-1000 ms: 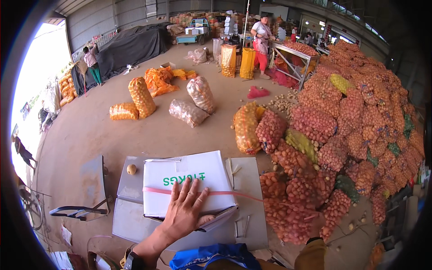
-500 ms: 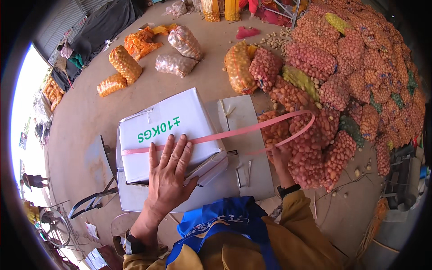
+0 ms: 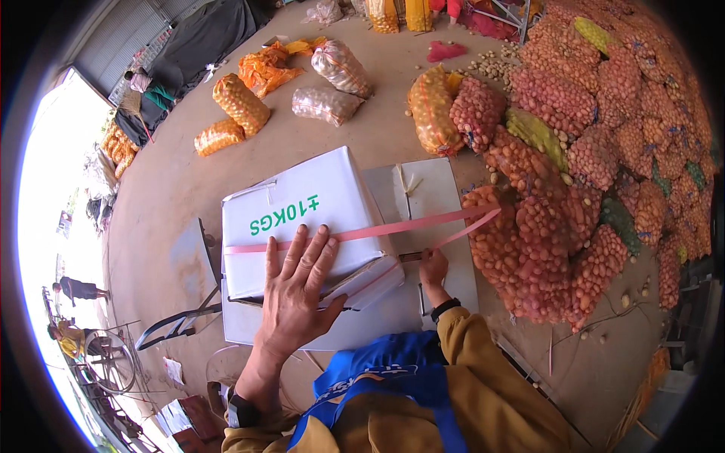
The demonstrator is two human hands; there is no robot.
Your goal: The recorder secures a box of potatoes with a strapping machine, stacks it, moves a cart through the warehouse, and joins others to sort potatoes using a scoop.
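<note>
Head view: white, green-printed carton under pink strap, left fingers spread on it, right fingers pinching the strap

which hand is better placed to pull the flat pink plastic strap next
Probably the right hand: it appears to pinch the looped-back end of the flat pink plastic strap. The left hand lies spread across the strap on the white cardboard box, so seems better placed for steadying.
</note>
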